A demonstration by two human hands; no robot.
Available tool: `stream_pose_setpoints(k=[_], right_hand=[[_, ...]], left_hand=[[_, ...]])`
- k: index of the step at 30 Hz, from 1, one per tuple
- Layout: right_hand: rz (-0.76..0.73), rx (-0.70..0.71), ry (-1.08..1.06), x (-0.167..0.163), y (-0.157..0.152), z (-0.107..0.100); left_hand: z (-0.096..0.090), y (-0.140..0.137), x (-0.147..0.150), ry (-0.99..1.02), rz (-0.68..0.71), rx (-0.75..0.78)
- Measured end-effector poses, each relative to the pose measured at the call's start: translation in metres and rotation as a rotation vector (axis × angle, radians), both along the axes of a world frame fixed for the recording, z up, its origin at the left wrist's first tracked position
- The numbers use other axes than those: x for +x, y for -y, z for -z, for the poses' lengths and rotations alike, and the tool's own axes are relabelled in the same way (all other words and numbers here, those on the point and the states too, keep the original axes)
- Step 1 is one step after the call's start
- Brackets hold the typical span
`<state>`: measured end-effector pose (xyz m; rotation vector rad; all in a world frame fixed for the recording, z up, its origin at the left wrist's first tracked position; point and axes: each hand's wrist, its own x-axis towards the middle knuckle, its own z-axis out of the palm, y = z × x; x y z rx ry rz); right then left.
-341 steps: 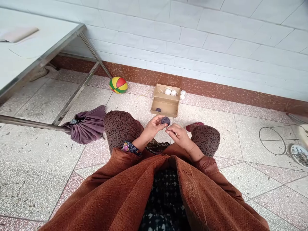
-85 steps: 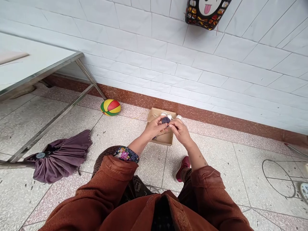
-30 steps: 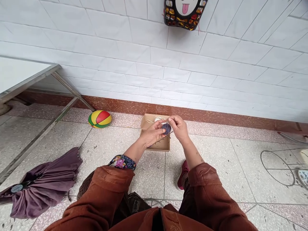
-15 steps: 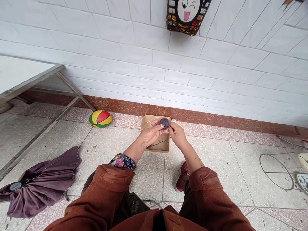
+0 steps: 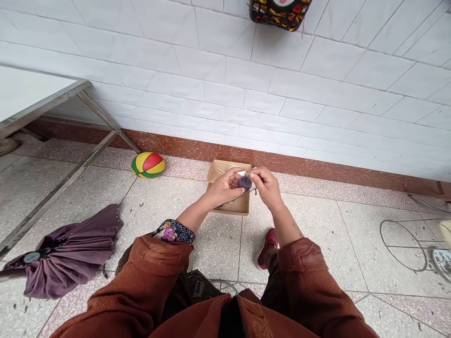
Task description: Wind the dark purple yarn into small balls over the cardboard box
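My left hand (image 5: 222, 188) is closed around a small ball of purple-grey yarn (image 5: 244, 183), its thumb along the near side. To the right of the ball, the fingers of my right hand (image 5: 265, 184) are pinched together on what looks like the strand of the yarn; the fingertips are partly hidden. A dark strand slants below the ball, over an open cardboard box (image 5: 240, 208) on the floor. Inside the box's far part lie white strands and a white thing, partly covered by my hands.
A striped ball (image 5: 148, 165) rests by the wall, beside a metal-framed table (image 5: 38, 94). At left lies a purple umbrella (image 5: 75, 256), partly folded. A wire ring stand (image 5: 403, 245) is on the right. Overhead, a black basket (image 5: 278, 16) hangs on the tiled wall.
The yarn ball has turned in my left hand, and my left fingers have opened wider around it. My right hand has shifted slightly right. The view has tilted down a little.
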<state>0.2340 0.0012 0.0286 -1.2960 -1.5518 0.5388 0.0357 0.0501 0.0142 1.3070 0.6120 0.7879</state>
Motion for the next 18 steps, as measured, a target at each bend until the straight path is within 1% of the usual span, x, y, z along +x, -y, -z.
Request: stream_pose_setpoints(k=[2,3,5,7,10,13,16,18], right_hand=[[0.062,-0.021,-0.035,0.000,-0.005,0.007],[0.084,-0.036,-0.051,0.000,-0.007,0.011],[0.105,-0.073,-0.071,-0.002,-0.009,0.018],[0.088,-0.107,-0.064,-0.004,-0.009,0.023],[0.033,-0.132,-0.011,-0.007,-0.008,0.025],[-0.044,-0.121,0.042,-0.012,-0.003,0.021],[-0.206,-0.125,0.060,-0.015,0.004,0.011],[-0.299,-0.142,0.031,-0.016,0.009,0.004]], left_hand=[[-0.001,0.003,0.001,0.073,0.066,-0.039],[-0.001,0.004,0.001,0.107,0.076,-0.059],[0.000,0.004,0.002,0.166,0.057,-0.101],[0.001,0.003,0.003,0.218,0.014,-0.149],[0.003,-0.001,0.004,0.279,-0.047,-0.207],[0.002,-0.006,0.004,0.287,-0.126,-0.214],[0.000,-0.009,0.004,0.207,-0.250,-0.174],[-0.001,-0.010,0.004,0.123,-0.313,-0.142]])
